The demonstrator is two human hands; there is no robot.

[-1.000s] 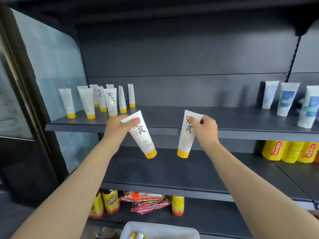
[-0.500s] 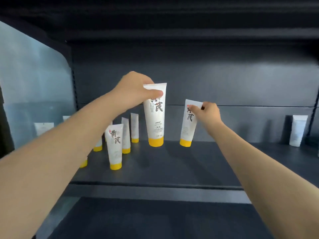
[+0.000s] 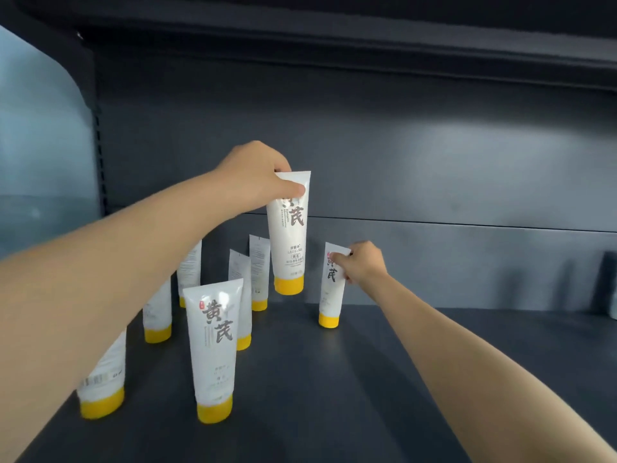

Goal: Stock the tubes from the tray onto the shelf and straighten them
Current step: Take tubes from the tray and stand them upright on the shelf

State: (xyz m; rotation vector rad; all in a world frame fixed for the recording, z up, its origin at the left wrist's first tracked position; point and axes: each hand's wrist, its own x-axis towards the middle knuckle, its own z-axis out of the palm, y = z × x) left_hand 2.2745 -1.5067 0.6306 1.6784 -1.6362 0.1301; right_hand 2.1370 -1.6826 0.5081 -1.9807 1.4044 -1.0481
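Six white tubes [image 3: 157, 312] with yellow caps on the left part of the dark shelf [image 3: 334, 412], all upright, cap down, loosely clustered; nearest the front edge, one with large dark characters facing out. Above the cluster, the left hand [image 3: 257, 175], reaching in from the left, thumb and curled fingers pinched on the flat top end of a seventh tube [image 3: 289, 235]. Hangs upright, cap down, clear of the shelf, just right of the cluster. Further right, near the back wall [image 3: 434, 162], an eighth tube [image 3: 330, 292], cap down, leaning slightly; cannot tell whether resting on the shelf or just above it. Gripped at its top corner by the curled fingers of the right hand [image 3: 362, 265]. At the far right edge, a blurred pale shape [image 3: 614, 307].
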